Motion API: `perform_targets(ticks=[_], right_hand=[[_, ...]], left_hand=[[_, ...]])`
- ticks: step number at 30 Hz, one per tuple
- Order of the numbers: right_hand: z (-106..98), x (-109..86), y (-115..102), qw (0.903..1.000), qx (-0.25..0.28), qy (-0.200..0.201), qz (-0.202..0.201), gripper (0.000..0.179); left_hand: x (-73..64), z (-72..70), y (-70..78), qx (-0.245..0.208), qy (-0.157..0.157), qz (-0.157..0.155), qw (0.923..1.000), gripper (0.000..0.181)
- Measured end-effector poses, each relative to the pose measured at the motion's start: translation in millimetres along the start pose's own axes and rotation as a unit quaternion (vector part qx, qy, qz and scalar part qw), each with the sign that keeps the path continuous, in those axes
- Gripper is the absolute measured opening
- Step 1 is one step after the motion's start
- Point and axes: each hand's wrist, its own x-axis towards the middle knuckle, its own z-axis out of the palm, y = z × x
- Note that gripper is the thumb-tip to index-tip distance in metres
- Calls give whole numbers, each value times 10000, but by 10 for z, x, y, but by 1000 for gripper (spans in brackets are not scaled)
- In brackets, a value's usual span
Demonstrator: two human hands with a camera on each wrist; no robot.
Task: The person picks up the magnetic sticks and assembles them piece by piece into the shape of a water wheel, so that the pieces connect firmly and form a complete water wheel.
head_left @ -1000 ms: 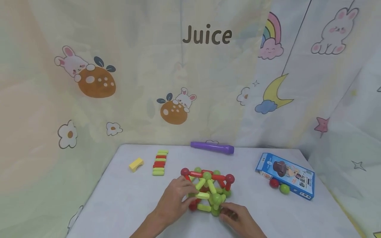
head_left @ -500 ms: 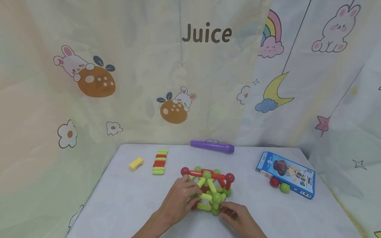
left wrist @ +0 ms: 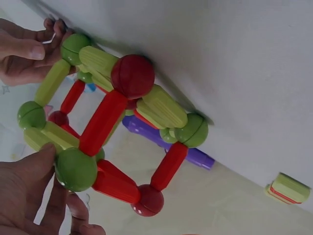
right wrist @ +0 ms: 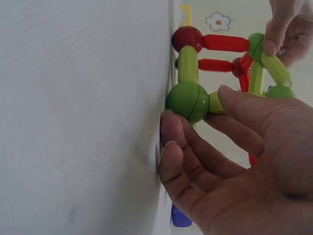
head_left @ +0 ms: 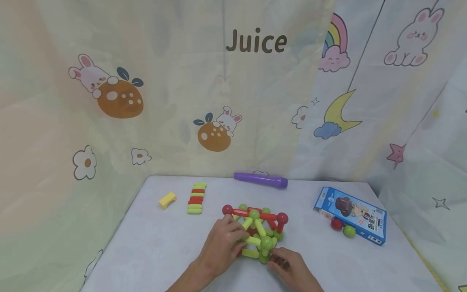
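A ball-and-bar model [head_left: 260,228] stands on the white table [head_left: 346,269], lower middle of the head view. Since a second ago, the left hand [head_left: 223,241] has been shifted slightly rightward, covering more of the red ball [left wrist: 133,76] at the model's lower left; the model is almost unmoved, so steadying or fine adjustment there seems in hand. An upper green ball [left wrist: 76,169] is pinched by the left hand. At the model's lower right, a lower green ball [right wrist: 188,102] is touched by the right hand's [head_left: 294,267] loosely curled fingers; whether it is gripped cannot be told. The model looks boxy and open, glossy balls [left wrist: 147,199] being joined by ribbed red and yellow-green bars [left wrist: 103,122].
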Motion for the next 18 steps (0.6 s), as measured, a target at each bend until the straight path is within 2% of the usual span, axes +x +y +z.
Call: perform_targets(ticks=[4,10,14,16,18], right_hand=[[4,1,16,9999,-114,15,-113,21],[10,5,46,9995,-214,-10,-215,24],[7,-4,9,9999,-103,23,-115,23],[9,-5,-13,9999,-83,26,-53,22],[14,-2,-21,9999,-126,44,-42,20]], left_hand=[[9,12,46,172,20,-68,9998,16],[26,35,97,579,-236,-83,9980,15],[-4,42,92,617,-127,-89,9980,17],[-34,37,80,601,-27,-190,9980,23],[-66,24,64,624,-15,-422,9972,32]])
